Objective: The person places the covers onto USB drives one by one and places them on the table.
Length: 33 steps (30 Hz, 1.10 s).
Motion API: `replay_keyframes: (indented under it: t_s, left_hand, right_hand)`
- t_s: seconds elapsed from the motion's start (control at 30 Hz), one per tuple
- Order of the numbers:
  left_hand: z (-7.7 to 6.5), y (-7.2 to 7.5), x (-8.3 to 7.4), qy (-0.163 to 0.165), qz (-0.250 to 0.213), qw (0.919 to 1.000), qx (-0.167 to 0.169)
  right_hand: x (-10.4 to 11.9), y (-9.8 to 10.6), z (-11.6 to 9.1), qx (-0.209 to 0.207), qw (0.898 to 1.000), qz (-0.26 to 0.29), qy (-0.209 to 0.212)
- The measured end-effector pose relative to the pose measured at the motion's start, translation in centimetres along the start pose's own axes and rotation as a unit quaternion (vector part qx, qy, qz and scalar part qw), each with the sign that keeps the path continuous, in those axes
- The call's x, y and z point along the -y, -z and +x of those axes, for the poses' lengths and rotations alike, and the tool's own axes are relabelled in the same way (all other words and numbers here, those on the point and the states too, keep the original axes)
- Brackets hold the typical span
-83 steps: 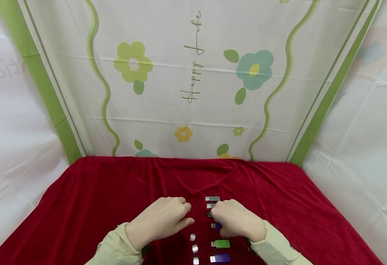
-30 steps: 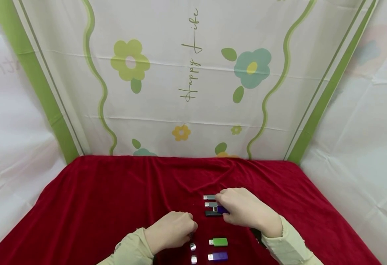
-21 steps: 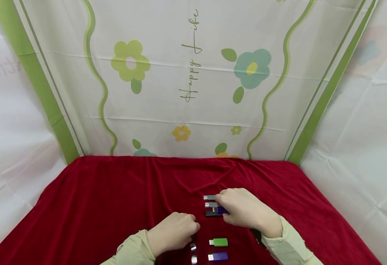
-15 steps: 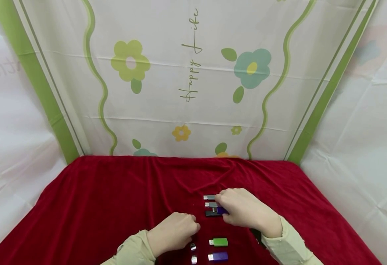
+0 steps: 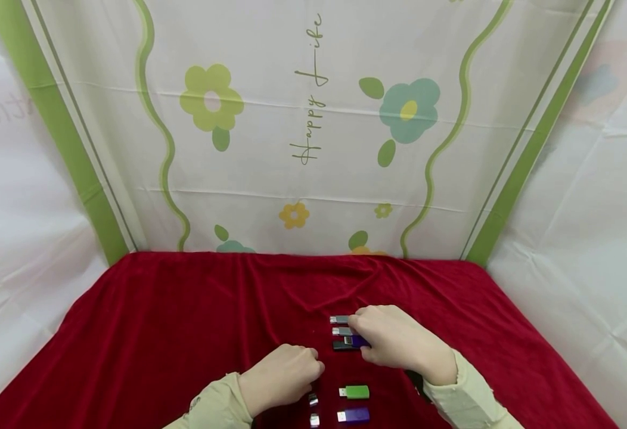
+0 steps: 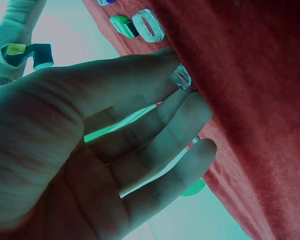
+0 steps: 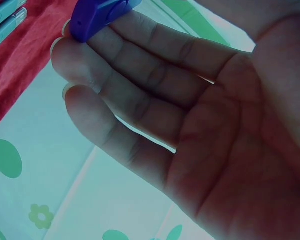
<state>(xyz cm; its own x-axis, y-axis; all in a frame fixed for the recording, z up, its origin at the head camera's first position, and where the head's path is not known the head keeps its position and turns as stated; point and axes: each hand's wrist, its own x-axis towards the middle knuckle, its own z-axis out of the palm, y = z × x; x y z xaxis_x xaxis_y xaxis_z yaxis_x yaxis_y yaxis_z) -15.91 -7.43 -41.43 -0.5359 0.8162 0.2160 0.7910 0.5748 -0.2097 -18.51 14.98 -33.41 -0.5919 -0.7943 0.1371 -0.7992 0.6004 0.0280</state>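
Observation:
Between its thumb and fingertips, my left hand (image 5: 283, 376) pinches a small clear cap (image 6: 182, 77) low over the red cloth. In the head view that cap is hidden by the hand. My right hand (image 5: 399, 336) holds a purple USB stick (image 7: 97, 17) by its body, with the metal plug (image 5: 348, 339) pointing left towards the left hand. Under it in the head view lies a black USB stick (image 5: 339, 345), partly covered. Just beyond, two grey USB sticks (image 5: 340, 320) lie side by side, their right ends behind the right fingers.
Nearer me lie a green USB stick (image 5: 357, 392) and another purple USB stick (image 5: 354, 415). Left of them sit two clear caps (image 5: 314, 420). Red cloth (image 5: 185, 316) covers the table, with printed curtains (image 5: 260, 173) behind and at both sides.
My right hand has taken up the purple USB stick and moved it away from me, over the black one. My left hand has come nearer and taken a clear cap. Both have barely moved lately.

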Motion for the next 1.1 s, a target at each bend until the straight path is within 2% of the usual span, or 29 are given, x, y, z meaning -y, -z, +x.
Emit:
replay_keyframes:
  t_s: [0.3,0.77,0.97,1.1]
  left_hand:
    - [0.1,-0.3,0.0,0.002,-0.006,1.0000,-0.004]
    - [0.1,-0.5,0.4,-0.002,-0.022,0.9992,-0.034]
    - [0.1,0.6,0.9,0.008,-0.024,0.9987,-0.044]
    - [0.1,1.5,1.1,0.013,-0.025,0.9989,-0.036]
  right_hand:
    - [-0.1,-0.1,0.0,-0.004,1.000,-0.007,0.004]
    - [0.0,0.1,0.0,-0.010,1.000,-0.004,0.011]
    - [0.1,0.3,-0.1,-0.009,1.000,-0.001,0.012]
    - [0.1,0.4,-0.2,-0.010,1.000,-0.001,0.012]
